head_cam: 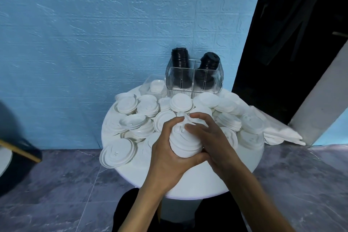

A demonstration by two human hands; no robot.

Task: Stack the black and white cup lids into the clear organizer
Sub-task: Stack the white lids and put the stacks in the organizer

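Both hands hold one stack of white lids (185, 144) above the middle of the round white table (188, 184). My left hand (169, 149) grips the stack from the left and below. My right hand (209, 137) curls over its top and right side. Several loose white lids (128, 104) lie in piles all over the tabletop. The clear organizer (194, 81) stands at the table's far edge against the wall. Two stacks of black lids, a left stack (180, 58) and a right stack (210, 62), stick up from its back compartments. Its front compartments look empty.
A blue textured wall rises behind the table. A crumpled clear plastic bag (278, 130) hangs over the table's right edge, beside a grey post (323, 96). Another lid pile (117, 153) overhangs the left front edge. A dark object with a wooden bar (20, 149) stands at far left.
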